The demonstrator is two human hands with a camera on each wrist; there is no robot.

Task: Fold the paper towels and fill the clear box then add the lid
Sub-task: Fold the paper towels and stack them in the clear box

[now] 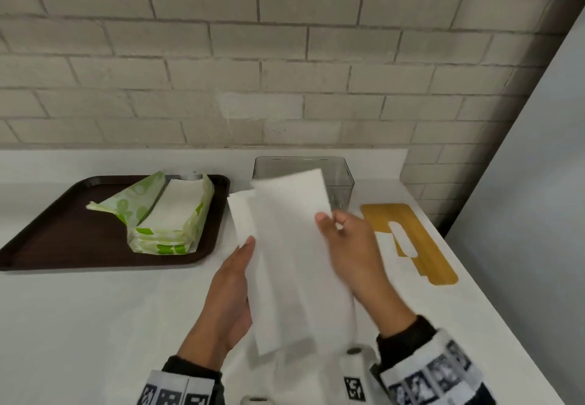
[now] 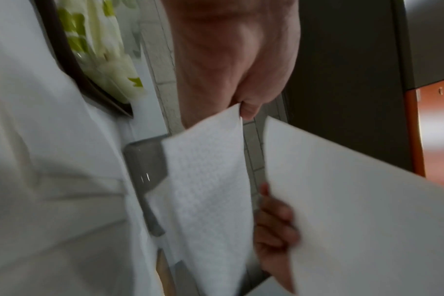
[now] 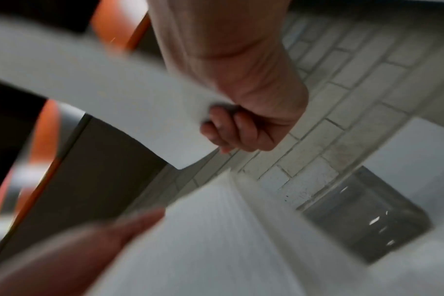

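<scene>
I hold a white paper towel [image 1: 291,262] up over the counter, in front of the clear box [image 1: 338,179]. My left hand [image 1: 234,284] lies along its left side with fingers stretched out; its thumb is hidden behind the sheet. A narrower flap [image 1: 240,214] shows behind the fingertips. My right hand [image 1: 345,246] pinches the right edge near the top corner, thumb on top. In the right wrist view its curled fingers [image 3: 241,124] grip the blurred sheet [image 3: 114,96]. The left wrist view shows two flaps [image 2: 210,180] apart. The yellow lid [image 1: 424,246] lies flat on the right.
A dark brown tray [image 1: 63,224] sits at the left with an opened green-printed pack of towels [image 1: 164,217] on it. The brick wall rises right behind the clear box. The white counter [image 1: 95,325] ends at an edge just past the lid.
</scene>
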